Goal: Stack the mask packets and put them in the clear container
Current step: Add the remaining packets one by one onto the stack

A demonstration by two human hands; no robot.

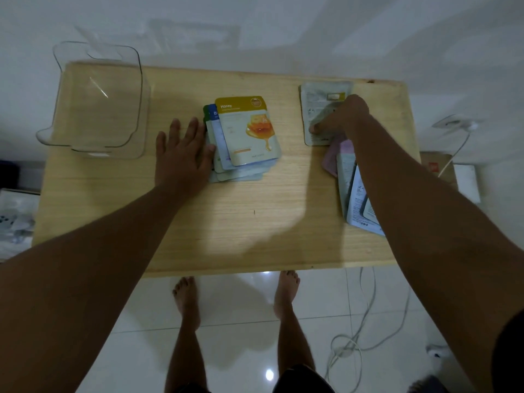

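Mask packets stacked mid wooden table; white tiled floor below

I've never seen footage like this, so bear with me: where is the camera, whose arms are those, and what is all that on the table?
There is no robot; a person wears the camera on the head, looking down at their own arms and bare feet. On the wooden table a stack of mask packets sits mid-table, a Honey packet on top. The left hand lies flat against the stack's edge. The right hand presses on a grey packet, above a few loose packets. The clear container at the far left looks empty.
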